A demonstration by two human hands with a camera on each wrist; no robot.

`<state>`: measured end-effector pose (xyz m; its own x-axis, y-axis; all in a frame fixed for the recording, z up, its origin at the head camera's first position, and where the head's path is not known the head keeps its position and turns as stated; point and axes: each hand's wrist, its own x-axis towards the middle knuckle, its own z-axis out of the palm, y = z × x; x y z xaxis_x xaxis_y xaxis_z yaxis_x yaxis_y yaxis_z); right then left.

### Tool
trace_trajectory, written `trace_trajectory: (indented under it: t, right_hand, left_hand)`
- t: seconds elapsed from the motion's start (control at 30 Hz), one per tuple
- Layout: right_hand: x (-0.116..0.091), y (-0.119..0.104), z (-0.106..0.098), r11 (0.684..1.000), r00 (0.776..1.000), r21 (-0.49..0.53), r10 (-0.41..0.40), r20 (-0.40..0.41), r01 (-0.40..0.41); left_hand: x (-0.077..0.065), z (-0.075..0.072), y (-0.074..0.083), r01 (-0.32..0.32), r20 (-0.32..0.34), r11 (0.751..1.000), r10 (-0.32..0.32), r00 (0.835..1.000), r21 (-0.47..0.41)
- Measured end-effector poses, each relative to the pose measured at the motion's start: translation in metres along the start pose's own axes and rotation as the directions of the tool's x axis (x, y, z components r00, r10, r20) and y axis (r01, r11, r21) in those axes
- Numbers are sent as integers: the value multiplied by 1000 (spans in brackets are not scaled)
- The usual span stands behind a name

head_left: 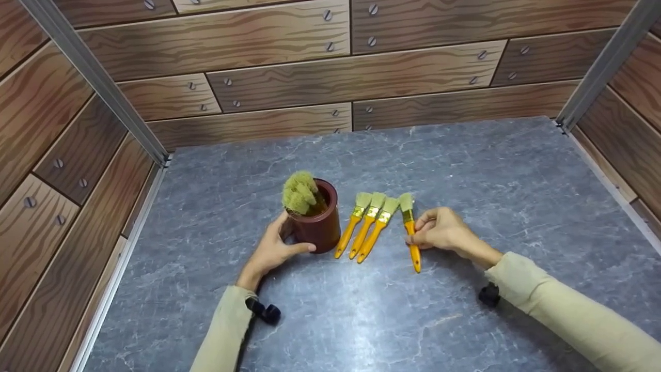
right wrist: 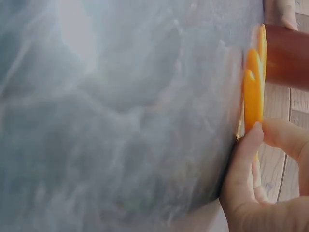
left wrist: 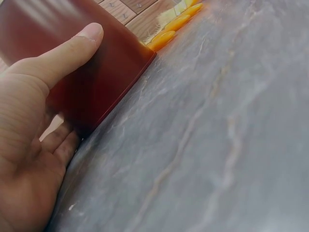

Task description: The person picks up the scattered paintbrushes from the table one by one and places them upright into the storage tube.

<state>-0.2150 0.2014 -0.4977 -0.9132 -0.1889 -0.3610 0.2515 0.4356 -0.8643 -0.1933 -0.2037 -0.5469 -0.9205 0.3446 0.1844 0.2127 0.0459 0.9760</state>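
My left hand (head_left: 271, 249) holds a dark red-brown cylindrical cup (head_left: 321, 227) that stands upright on the tabletop. The thumb lies along its near side, while the other fingers are partly hidden behind it. Pale-bristled brushes (head_left: 300, 194) stick up out of the cup, leaning left; their handles are hidden inside. Right of the cup, three orange-handled paintbrushes (head_left: 369, 227) lie side by side, bristles away from me. Between thumb and fingers, my right hand (head_left: 443, 230) pinches the handle of another paintbrush (head_left: 411, 240), right of those three. The right wrist view shows fingertips on its orange handle (right wrist: 253, 96).
Grey marbled tabletop (head_left: 351, 320) lies under everything. Wood-patterned panels (head_left: 279, 62) rise at the back and both sides, with grey metal posts (head_left: 98, 77) in the corners. A black wrist device (head_left: 264, 311) sits on the left wrist, another (head_left: 488, 294) on the right.
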Motion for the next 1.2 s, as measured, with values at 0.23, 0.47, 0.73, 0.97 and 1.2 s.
trace_trajectory:
  t: [0.23,0.47,0.73,0.97,1.2]
  right_hand:
    - [-2,-5,-12,995,998,98,-30,52,25]
    - [-7,-25,-20,980,991,186,-91,99,71]
    - [-17,-58,-19,955,967,227,-223,125,191]
    - [-21,-86,-6,923,937,231,-336,99,307]
    - [-22,-105,9,867,876,186,-478,58,461]
  left_hand:
    - [0,0,0,2,-4,1000,-2,1000,-10]
    - [0,-1,-1,0,0,1000,0,1000,7]
    - [-1,-2,1,21,-5,1000,-21,1000,10]
    - [-1,-2,1,16,-2,1000,-16,1000,3]
    - [-1,-2,0,10,1,1000,-10,1000,7]
